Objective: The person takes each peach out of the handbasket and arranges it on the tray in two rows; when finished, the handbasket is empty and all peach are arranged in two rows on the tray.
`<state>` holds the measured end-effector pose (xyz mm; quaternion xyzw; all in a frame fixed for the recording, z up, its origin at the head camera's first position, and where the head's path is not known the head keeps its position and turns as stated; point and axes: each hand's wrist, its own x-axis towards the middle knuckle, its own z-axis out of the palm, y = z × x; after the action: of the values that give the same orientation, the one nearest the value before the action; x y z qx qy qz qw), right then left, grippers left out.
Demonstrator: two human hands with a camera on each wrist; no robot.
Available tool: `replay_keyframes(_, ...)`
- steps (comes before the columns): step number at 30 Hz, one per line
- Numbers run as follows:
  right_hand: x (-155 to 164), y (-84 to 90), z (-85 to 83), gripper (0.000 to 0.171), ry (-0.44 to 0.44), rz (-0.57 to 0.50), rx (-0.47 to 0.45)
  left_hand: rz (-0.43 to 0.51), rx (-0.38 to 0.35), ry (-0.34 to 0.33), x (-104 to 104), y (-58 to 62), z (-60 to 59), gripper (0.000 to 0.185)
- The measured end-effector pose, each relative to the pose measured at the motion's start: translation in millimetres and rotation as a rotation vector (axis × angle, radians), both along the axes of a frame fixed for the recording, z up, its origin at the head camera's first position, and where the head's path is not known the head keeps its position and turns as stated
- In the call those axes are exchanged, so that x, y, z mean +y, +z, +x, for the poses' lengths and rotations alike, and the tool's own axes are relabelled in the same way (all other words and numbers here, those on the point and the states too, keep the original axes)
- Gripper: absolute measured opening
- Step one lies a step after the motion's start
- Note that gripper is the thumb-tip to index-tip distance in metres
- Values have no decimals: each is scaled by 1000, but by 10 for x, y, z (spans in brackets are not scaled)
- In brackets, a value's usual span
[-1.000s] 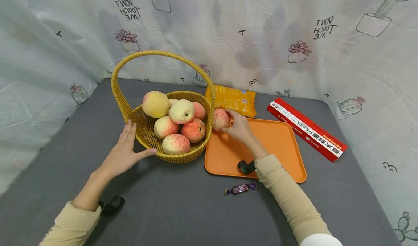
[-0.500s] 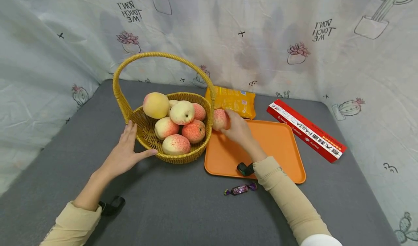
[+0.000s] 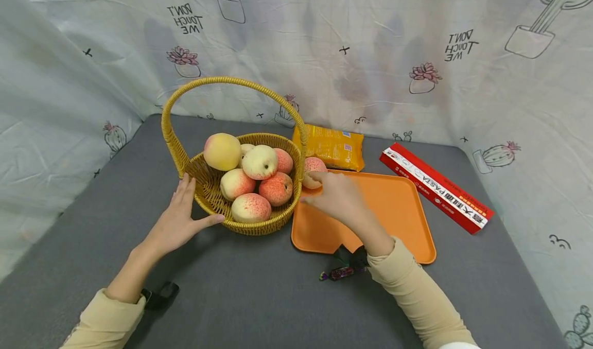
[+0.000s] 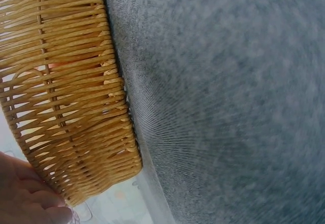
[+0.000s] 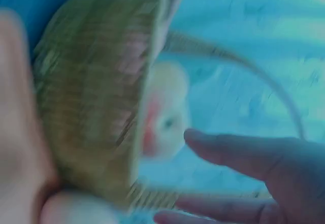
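Reaching by the basket

Resting flat, the left hand [image 3: 173, 223] presses the wicker basket [image 3: 210, 194] with straight fingers. Right hand [image 3: 335, 197] hovers with relaxed fingers, holding nothing; the loose peach [image 3: 314, 168] sits just beyond its fingertips on the orange tray [image 3: 398, 210], nearer this hand.

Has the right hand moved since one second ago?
Yes. The right hand has let go of the peach and drawn back toward the person over the orange tray.
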<state>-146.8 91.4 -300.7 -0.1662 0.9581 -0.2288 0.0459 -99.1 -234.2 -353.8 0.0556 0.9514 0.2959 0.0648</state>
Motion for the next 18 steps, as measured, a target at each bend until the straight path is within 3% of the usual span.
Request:
replay_keyframes(4,-190,64,39,55,152,-103,-15,-6,-1,3,-2,9,5,117)
replay_keyframes(8,-431,70,-83,56,198,-222,35,-9,-2,2,-4,20,-3,117)
replay_keyframes(11,-634,86,-237,63,189,-233,54,-12,-3,4,-6,26,-11,117)
replay_keyframes(18,-987,51,-581,81,64,-118,-39,-20,-13,4,14,26,-6,117)
